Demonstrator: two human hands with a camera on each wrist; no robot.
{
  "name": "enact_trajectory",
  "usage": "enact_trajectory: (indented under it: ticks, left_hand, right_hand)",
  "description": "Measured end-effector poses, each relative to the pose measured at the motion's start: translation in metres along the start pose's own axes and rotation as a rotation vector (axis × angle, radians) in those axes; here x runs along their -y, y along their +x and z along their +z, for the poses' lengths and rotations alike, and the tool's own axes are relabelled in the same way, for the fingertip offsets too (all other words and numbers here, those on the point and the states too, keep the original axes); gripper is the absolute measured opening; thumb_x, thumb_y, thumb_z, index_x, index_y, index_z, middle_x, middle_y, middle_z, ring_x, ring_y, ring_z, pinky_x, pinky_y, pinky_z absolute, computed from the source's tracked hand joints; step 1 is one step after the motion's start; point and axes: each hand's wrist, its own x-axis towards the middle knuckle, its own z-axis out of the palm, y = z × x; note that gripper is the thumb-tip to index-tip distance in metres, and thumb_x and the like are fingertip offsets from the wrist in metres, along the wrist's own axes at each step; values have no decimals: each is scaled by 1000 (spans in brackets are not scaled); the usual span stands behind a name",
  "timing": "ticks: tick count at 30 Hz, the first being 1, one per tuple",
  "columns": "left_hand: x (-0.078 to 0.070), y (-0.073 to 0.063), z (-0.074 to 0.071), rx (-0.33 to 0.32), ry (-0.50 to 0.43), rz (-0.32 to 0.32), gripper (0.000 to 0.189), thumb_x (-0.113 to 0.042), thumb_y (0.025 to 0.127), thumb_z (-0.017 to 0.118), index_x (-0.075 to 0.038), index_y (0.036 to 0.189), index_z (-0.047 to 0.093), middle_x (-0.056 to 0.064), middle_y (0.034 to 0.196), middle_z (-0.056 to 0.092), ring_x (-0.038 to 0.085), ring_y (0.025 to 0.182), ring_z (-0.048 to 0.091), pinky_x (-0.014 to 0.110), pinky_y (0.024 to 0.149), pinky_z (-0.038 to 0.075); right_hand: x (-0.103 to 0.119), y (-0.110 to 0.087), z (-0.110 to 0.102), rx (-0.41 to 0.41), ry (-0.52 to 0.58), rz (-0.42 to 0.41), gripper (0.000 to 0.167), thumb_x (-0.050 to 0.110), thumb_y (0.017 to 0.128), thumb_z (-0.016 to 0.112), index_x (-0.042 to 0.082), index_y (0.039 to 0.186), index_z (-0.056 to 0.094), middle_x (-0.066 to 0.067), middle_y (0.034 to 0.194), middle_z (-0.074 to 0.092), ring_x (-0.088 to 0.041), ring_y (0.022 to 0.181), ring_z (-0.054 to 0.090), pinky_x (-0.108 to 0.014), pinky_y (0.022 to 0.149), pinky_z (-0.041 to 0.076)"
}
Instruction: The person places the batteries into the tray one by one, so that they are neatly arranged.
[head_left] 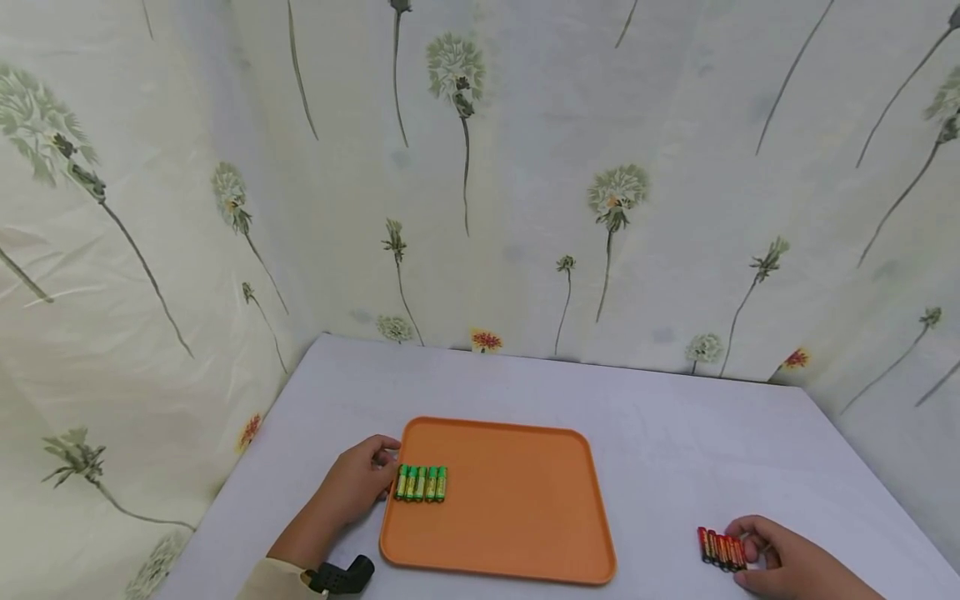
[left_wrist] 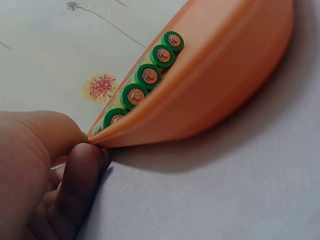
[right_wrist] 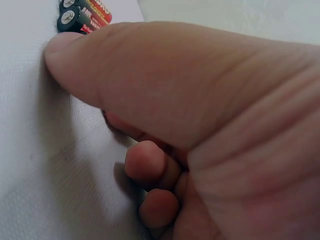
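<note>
Head view shows the left hand (head_left: 358,483) resting on the table (head_left: 675,450) at the left rim of the orange tray (head_left: 517,508), fingers loosely curled, with the fingertips touching the rim. Just beyond those fingertips, inside the tray, lie five green batteries (head_left: 421,483) side by side in a row. Left wrist view has the thumb and a finger (left_wrist: 80,170) pressed against the tray's edge (left_wrist: 210,100), the green batteries (left_wrist: 150,75) lined up right behind it.

Well apart, off the tray's right side, the right hand (head_left: 787,562) lies on the table with its fingers curled against a row of red batteries (head_left: 722,548), which sit just left of the fingertips. Whether it grips them or only touches them cannot be told; the right wrist view shows only the thumb (right_wrist: 150,75) on the cloth with the red batteries (right_wrist: 85,15) just past its tip.
</note>
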Motion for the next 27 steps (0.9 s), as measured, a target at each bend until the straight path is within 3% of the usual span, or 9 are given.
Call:
enact_trajectory:
  ticks: [7, 27]
  left_hand:
    - [-1, -1, -1, 6, -6, -6, 29, -18, 103, 64, -11, 131, 65, 0, 94, 66, 14, 67, 63, 30, 60, 54]
    - [-4, -2, -1, -4, -1, 1, 28, -17, 102, 65, -12, 130, 66, 0, 94, 66, 14, 67, 63, 30, 60, 53]
  right_hand:
    - [0, -2, -1, -7, -14, -47, 50, 19, 92, 80, -5, 129, 56, -4, 98, 51, -8, 74, 46, -24, 63, 42]
    - [4, -4, 1, -33, -53, 13, 45, 11, 91, 77, -3, 128, 57, -3, 98, 51, -9, 78, 47, -24, 66, 44]
